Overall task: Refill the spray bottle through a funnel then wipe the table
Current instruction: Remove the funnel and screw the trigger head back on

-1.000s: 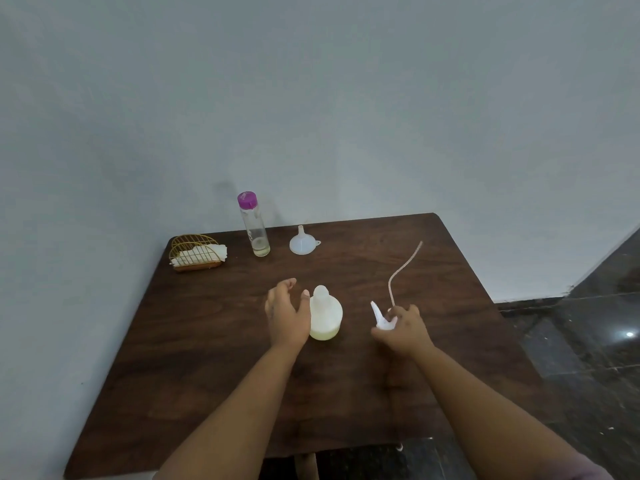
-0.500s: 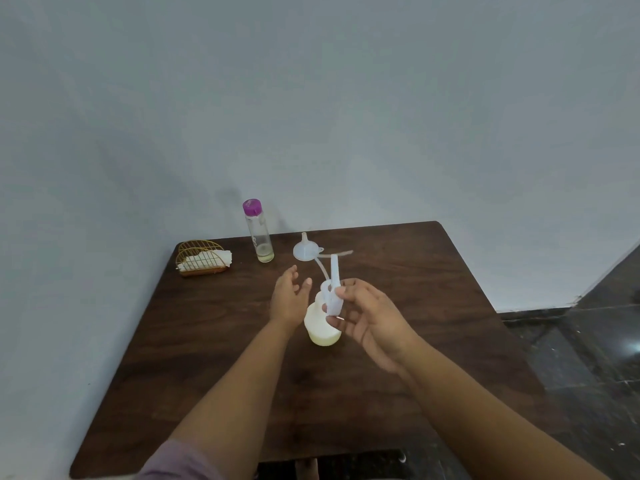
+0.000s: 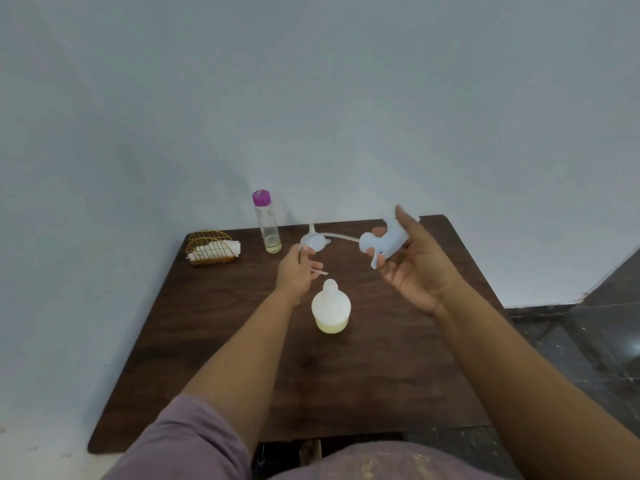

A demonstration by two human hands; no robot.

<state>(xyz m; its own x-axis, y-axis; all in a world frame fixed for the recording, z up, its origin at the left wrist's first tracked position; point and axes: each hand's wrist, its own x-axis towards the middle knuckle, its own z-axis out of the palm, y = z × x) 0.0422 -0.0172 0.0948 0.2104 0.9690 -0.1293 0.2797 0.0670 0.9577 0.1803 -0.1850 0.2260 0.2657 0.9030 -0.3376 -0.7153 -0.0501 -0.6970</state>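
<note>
Right hand (image 3: 412, 268) grips sprayer head (image 3: 382, 242); left hand (image 3: 298, 273) pinches dip tube (image 3: 320, 272). No legible labels.

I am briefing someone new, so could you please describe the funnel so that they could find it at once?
On the dark wooden table, look along the far edge by the wall. The funnel lies just right of the purple-capped bottle: small, translucent white, its spout pointing up.

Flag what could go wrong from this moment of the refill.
The spray head is held raised in the right hand, and its dip tube reaches across the funnel, so it could knock it. The left hand pinches the tube's end near the uncapped spray bottle, which a bump might tip.
</note>
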